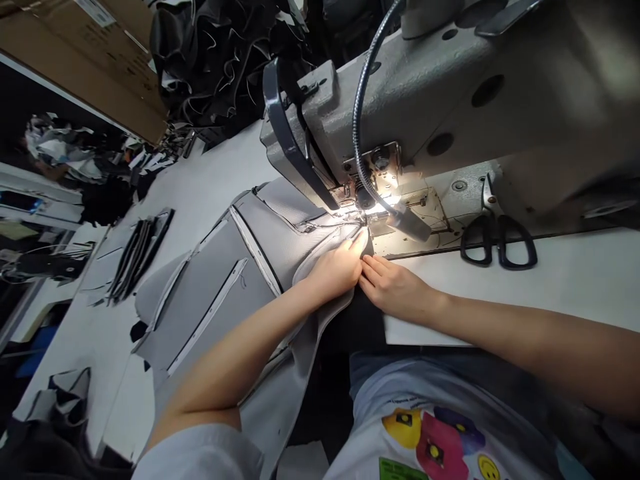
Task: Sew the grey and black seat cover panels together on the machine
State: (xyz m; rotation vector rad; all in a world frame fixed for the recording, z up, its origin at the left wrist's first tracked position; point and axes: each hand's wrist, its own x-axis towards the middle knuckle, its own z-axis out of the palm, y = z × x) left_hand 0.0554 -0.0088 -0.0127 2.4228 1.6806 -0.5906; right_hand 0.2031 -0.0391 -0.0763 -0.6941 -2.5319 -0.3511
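A large sewn piece of grey fabric [215,267] with pale seam strips lies under the head of a sewing machine [320,127] and hangs over the table's front edge. Close to the lit needle area, my left hand [337,270] grips the fabric's edge, its fingers bent and thumb side toward the needle. My right hand [393,283] is right beside it, fingertips pinched together on the same edge, where a dark underside shows. The two hands touch or nearly touch. The fingertips' exact hold is partly hidden.
Black-handled scissors [496,233] lie right of the needle, against the machine bed. A flexible lamp [410,223] hangs close over the hands. Stacked dark pieces [140,257] lie on the white table [200,180]. Behind are a dark fabric heap [215,60] and a cardboard box [95,60].
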